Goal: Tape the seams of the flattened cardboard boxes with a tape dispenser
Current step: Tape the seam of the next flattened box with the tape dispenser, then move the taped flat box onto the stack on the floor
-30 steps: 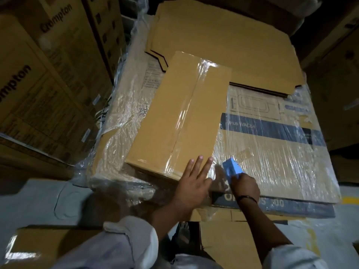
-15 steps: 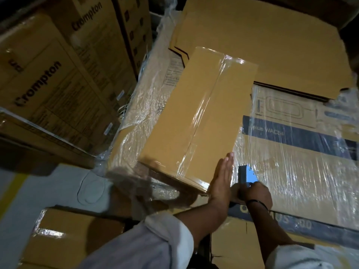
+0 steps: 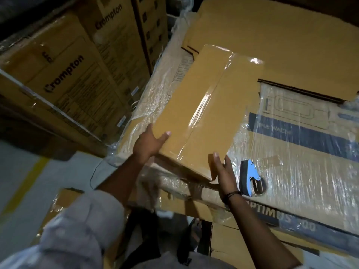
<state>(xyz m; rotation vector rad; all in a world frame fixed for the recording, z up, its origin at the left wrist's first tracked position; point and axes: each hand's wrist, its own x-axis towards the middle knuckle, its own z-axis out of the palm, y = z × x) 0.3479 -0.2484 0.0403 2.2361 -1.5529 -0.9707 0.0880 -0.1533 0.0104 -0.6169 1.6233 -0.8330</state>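
The flattened cardboard box (image 3: 178,105), a strip of clear tape (image 3: 204,101) shining down its centre seam, lies tilted on a shrink-wrapped carton (image 3: 301,191). My left hand (image 3: 149,144) grips its near left edge, thumb on top. My right hand (image 3: 223,171) holds the near right corner the same way. The blue tape dispenser (image 3: 251,178) rests on the wrap just beside my right hand. Flat cardboard sheets (image 3: 272,45) lie beyond. Stacked Crompton cartons (image 3: 68,65) stand to the left, above a grey floor (image 3: 48,171) with a yellow line (image 3: 25,183), in dim light.
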